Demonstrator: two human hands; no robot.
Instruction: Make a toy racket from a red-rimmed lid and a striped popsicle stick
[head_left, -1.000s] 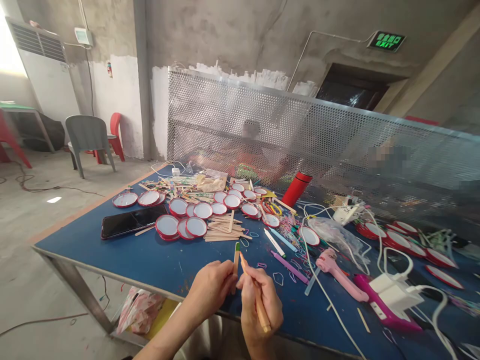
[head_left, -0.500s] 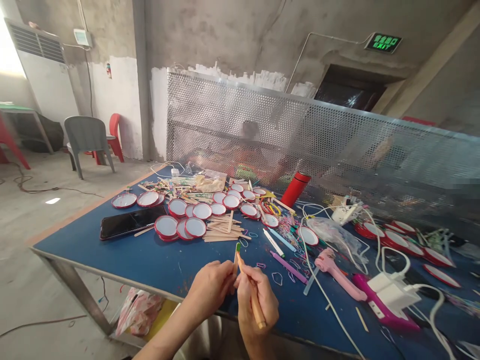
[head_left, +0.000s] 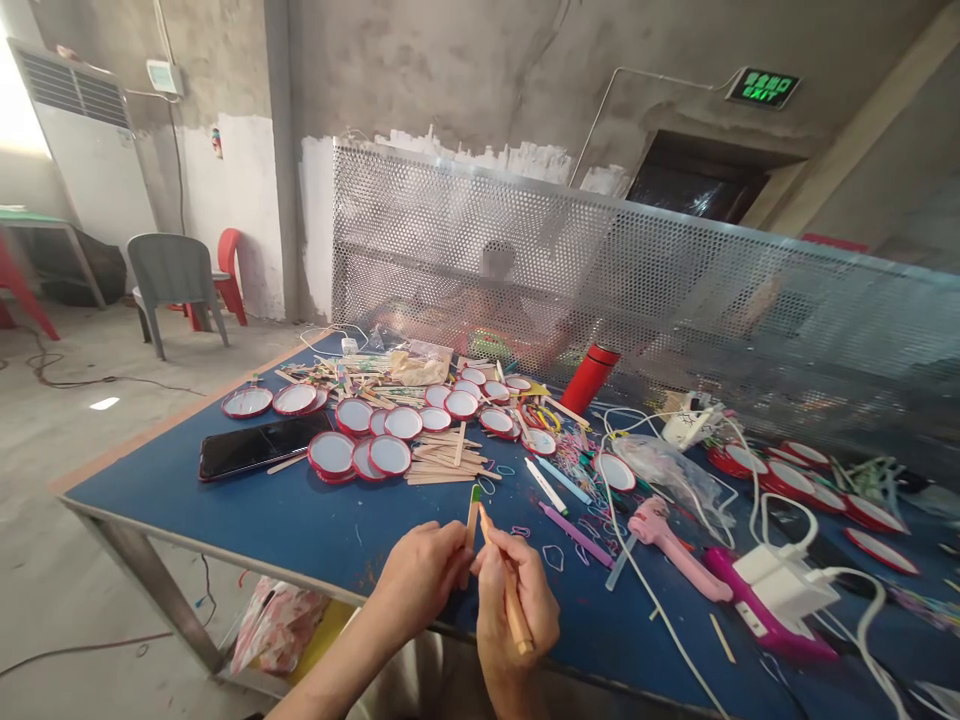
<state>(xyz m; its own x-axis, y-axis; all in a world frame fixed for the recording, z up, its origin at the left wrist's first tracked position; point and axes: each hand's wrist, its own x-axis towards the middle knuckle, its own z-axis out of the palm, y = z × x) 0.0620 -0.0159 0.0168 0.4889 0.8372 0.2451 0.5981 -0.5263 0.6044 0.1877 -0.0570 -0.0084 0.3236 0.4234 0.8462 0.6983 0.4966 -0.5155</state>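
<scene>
My left hand point(head_left: 431, 565) pinches a flat wooden craft stick point(head_left: 472, 520) upright; its top end is coloured green. In my right hand point(head_left: 517, 600), closed in a writing grip, is an orange marker point(head_left: 515, 610) whose tip is at the stick just below the green part. I cannot tell whether the tip touches the wood. Ahead of my hands lies a pile of plain craft sticks point(head_left: 442, 462), beside several red-rimmed white discs point(head_left: 332, 453). Just right of my hands are a white marker point(head_left: 547, 486), a light blue marker point(head_left: 565, 480) and a purple marker point(head_left: 577, 535).
A black phone point(head_left: 262, 446) lies at the left of the blue table point(head_left: 300, 530). A red bottle point(head_left: 591, 378) stands by the perforated metal panel point(head_left: 450, 230). On the right are a pink glue gun point(head_left: 675, 548), a magenta power strip point(head_left: 780, 615) and white cables.
The orange marker's tip has shifted slightly right, away from the green end, with my right hand. My left hand and the stick have hardly moved.
</scene>
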